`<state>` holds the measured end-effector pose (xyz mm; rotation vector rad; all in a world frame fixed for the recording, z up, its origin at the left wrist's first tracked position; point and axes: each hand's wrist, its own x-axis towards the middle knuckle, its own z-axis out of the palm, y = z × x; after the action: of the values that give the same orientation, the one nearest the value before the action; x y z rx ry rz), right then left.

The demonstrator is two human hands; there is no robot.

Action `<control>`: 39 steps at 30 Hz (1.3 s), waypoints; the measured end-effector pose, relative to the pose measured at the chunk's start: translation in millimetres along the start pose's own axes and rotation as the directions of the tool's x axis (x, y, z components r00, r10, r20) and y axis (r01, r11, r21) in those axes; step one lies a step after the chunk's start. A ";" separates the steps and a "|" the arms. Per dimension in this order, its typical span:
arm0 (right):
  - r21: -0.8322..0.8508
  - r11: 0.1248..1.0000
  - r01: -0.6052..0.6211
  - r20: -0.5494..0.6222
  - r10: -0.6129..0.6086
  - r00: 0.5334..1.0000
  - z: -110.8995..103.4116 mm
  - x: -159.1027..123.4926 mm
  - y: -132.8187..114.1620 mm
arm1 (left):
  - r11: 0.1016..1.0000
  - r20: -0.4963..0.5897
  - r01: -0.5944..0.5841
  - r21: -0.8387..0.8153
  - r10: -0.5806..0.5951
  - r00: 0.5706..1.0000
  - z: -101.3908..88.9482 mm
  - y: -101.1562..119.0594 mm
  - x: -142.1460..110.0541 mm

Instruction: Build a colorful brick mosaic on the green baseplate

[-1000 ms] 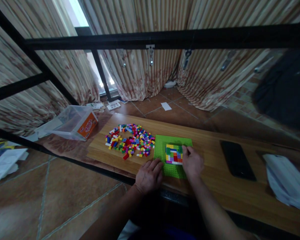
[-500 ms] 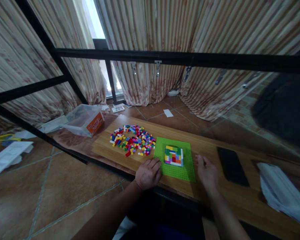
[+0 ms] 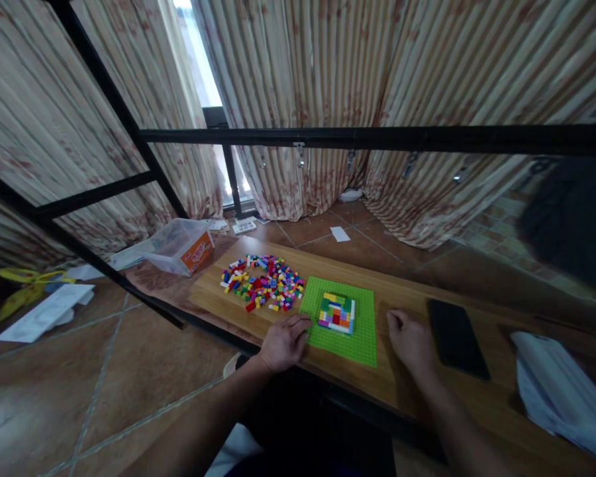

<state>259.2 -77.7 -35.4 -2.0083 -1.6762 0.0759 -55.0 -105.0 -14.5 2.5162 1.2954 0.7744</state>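
Note:
A green studded baseplate (image 3: 364, 344) lies on the wooden board, bearing a low, multicoloured square of toy bricks (image 3: 337, 313) near its middle. My left hand (image 3: 285, 342) rests palm down at the baseplate's left edge, its fingers lying close together and the tips touching that edge. To the right of the baseplate, apart from it, my right hand (image 3: 411, 339) is over the board with its fingers curled in. Whether anything sits inside those fingers is hidden. Loose bricks (image 3: 265, 283) of many colours are spread beyond my left hand.
A black phone (image 3: 457, 338) lies right of my right hand, with a white plastic packet (image 3: 559, 391) farther right. At the board's far left stands a clear plastic bin (image 3: 173, 248) with an orange label. A black metal rail (image 3: 328, 137) crosses in front of the curtains.
The camera view has tilted and shifted slightly. My right hand is a little farther from the baseplate's right edge. My left hand stays at the left edge, and the brick square looks the same.

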 end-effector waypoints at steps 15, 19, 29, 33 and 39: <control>-0.031 0.999 -0.034 -0.006 0.034 0.999 1.0 7.2 6.0 | 0.991 0.023 0.126 -0.053 -0.125 0.992 1.1 11.3 4.1; -0.043 0.998 -0.043 -0.002 0.043 0.999 -1.1 7.9 4.4 | 0.983 0.001 0.163 -0.085 -0.164 0.987 0.3 15.8 3.5; -0.088 0.995 -0.036 0.023 0.038 0.999 -2.1 9.0 6.7 | 0.924 -0.279 0.327 -0.201 -0.374 0.884 33.4 68.0 24.2; -0.091 0.995 -0.047 0.012 0.049 0.999 -0.7 9.1 7.3 | 0.885 -0.202 0.380 -0.271 -0.438 0.876 38.3 68.7 57.6; -0.115 0.992 -0.058 0.000 0.058 0.998 2.8 10.6 7.3 | 0.860 -0.081 0.456 -0.229 -0.483 0.872 50.8 60.1 89.8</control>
<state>267.3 -67.7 -37.9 -2.1431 -1.6588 0.0037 56.9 -65.7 -0.8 1.8938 1.6890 0.9120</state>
